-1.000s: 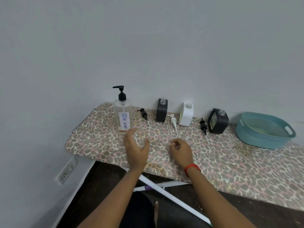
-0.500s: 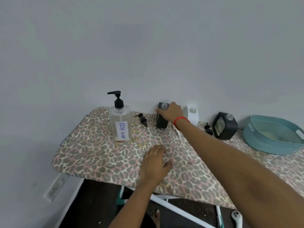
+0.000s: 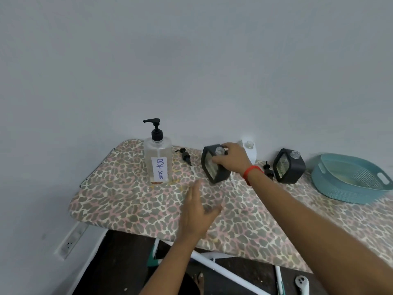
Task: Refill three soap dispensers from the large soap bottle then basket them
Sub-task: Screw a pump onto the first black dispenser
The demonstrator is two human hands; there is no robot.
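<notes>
The large clear soap bottle with a black pump and a "DISH SOAP" label stands at the board's back left. My right hand grips a dark grey dispenser by its top and holds it tilted, lifted off the board. A white dispenser stands behind that hand, partly hidden. A second dark grey dispenser stands further right. Two loose black pumps lie on the board, one beside the big bottle, one by the right dispenser. My left hand hovers open over the board's front. The teal basket sits at the far right.
Everything rests on an ironing board with a leopard-print cover, set against a plain grey wall. White board legs cross underneath. A wall socket sits low on the left. A white object lies on the dark floor.
My right hand reached from the board's front to the left dark dispenser, took hold of it and tilted it up. My left hand lifted off the board and opened.
</notes>
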